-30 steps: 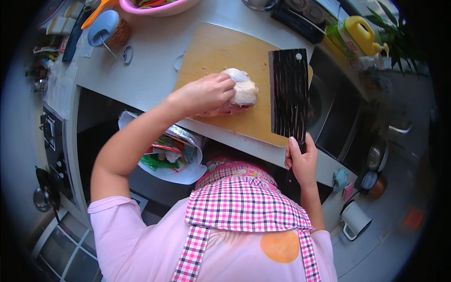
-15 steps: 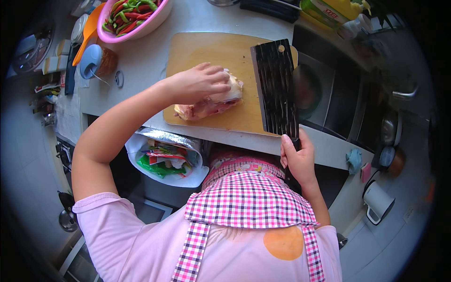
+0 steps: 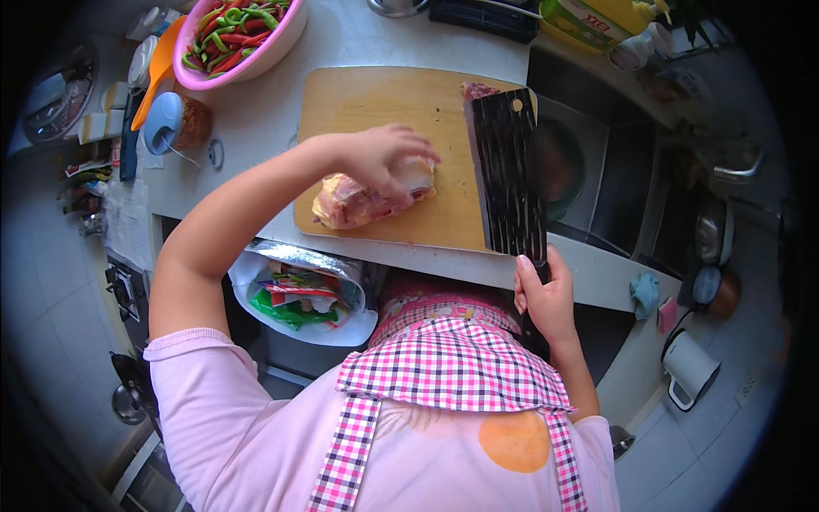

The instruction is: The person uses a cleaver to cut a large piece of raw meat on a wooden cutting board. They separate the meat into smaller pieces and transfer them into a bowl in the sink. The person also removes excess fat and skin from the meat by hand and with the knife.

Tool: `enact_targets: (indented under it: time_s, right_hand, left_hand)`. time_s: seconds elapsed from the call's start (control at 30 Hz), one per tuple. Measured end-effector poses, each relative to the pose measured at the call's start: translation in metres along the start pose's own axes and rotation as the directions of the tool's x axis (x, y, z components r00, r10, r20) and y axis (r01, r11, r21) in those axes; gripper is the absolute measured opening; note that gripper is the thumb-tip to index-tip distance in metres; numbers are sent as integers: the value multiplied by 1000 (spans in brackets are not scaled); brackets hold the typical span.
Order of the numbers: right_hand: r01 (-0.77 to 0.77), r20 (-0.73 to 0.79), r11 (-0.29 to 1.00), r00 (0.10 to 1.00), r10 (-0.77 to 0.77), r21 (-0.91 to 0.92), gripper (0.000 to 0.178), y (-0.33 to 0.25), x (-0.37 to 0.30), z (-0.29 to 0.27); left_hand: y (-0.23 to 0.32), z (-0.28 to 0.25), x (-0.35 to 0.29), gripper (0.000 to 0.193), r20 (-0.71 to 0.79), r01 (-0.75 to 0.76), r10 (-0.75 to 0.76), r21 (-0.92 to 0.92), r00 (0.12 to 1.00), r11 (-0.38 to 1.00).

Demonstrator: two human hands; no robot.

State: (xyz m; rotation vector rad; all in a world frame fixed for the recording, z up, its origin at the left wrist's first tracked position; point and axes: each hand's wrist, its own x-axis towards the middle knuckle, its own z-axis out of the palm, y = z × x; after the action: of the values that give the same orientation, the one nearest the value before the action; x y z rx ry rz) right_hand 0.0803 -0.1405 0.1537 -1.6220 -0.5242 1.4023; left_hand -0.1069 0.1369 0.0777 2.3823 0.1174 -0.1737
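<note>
A piece of raw chicken (image 3: 350, 203), pink with pale skin and yellowish fat, lies on the wooden cutting board (image 3: 375, 94). Over its right part is my left hand (image 3: 384, 158), fingers stretched and spread, the thumb down against the meat. My right hand (image 3: 548, 294) grips the handle of a cleaver (image 3: 508, 171) with a broad, dark, ridged blade. The blade lies along the board's right side, its edge toward the chicken and apart from it. A smaller red piece of meat (image 3: 478, 90) shows beside the blade's far end, partly covered by it.
Right of the board is a dark sink (image 3: 614, 154). At the far left stand a pink bowl (image 3: 281, 51) of red and green chillies, an orange spatula (image 3: 162, 60) and a blue-lidded jar (image 3: 166, 124). A lined bag (image 3: 363, 320) with wrappers hangs below the counter edge.
My left hand has shifted slightly right, its fingers lifted and more spread. The cleaver has moved slightly right and nearer me, and the smaller meat piece now shows by its far end.
</note>
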Motion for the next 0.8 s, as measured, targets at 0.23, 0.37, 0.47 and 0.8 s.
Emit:
enact_targets:
  time_s: [0.23,0.37,0.47,0.8]
  right_hand:
    - [-8,-34,999,999,6,-37,12,2,-7,-18]
    - [-10,-60,1000,998,11,10,12,5,-3,-22]
    - [20,-29,1000,999,-19,13,12,5,-1,-23]
    - [22,77,998,997,-17,-60,11,6,9,-13]
  left_hand:
    - [5,25,-15,73,-243,419,-378,146,893,896]
    - [-31,14,-25,78,-387,788,-796,-230,465,572]
    - [-25,6,-35,88,-223,806,-941,-490,254,334]
    - [40,39,-80,69,-199,885,-923,-277,328,374]
